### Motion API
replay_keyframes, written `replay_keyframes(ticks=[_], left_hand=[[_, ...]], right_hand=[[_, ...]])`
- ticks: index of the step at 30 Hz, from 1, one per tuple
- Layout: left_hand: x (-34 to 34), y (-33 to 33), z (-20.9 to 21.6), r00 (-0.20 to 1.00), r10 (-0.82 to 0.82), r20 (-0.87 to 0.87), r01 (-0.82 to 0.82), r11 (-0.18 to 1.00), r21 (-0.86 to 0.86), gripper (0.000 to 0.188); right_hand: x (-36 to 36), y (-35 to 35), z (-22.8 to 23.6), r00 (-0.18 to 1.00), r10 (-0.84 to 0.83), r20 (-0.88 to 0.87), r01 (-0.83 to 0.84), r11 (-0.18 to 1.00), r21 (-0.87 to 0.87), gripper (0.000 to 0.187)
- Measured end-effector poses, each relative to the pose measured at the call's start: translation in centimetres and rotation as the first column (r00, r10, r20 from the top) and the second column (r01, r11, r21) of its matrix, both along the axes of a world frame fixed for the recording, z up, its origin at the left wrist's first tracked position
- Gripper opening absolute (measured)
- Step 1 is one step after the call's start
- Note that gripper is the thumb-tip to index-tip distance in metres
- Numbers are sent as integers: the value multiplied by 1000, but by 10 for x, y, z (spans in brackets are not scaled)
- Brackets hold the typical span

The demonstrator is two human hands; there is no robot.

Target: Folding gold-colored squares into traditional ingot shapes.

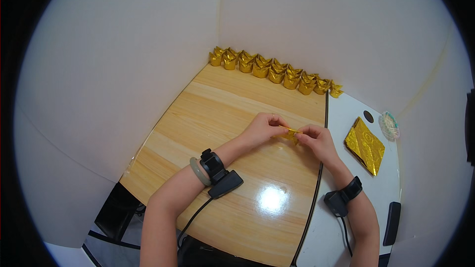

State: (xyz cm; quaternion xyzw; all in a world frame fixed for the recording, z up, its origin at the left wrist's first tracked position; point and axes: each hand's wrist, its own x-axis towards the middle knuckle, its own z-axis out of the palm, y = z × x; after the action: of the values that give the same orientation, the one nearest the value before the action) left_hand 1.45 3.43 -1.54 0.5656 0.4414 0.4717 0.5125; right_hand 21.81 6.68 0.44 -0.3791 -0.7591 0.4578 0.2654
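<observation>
Over the wooden table, a small piece of folded gold foil paper is pinched between both hands. My left hand holds its left end with thumb and fingertips closed. At the other end, my right hand grips it the same way. The fingers hide much of the piece, so its full shape cannot be made out. A stack of gold foil sheets lies to the right of my right hand, on the white tabletop.
Several folded gold paper ingots stand in rows along the far wall. A white tabletop adjoins the wood at right, with a round dark hole cover and a clear packet. Cabled black devices sit on both wrists. Pale walls enclose the table.
</observation>
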Motion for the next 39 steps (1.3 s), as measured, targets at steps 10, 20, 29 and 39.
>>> replay_keyframes(ticks=[10,20,29,39], left_hand=[[2,-3,5,1000,10,27,-5,986,-169,16],[-7,2,-8,963,12,-269,-28,998,-57,21],[1,-9,-3,707,273,-652,67,892,446,28],[-4,-4,-7,804,177,-568,49,932,359,23]], right_hand=[[0,2,-5,988,-23,-150,12,997,-74,14],[-3,-2,-7,991,105,80,-127,918,376,25],[1,-1,-12,979,52,198,-136,887,441,30],[0,-6,-6,996,18,84,-46,936,349,20]])
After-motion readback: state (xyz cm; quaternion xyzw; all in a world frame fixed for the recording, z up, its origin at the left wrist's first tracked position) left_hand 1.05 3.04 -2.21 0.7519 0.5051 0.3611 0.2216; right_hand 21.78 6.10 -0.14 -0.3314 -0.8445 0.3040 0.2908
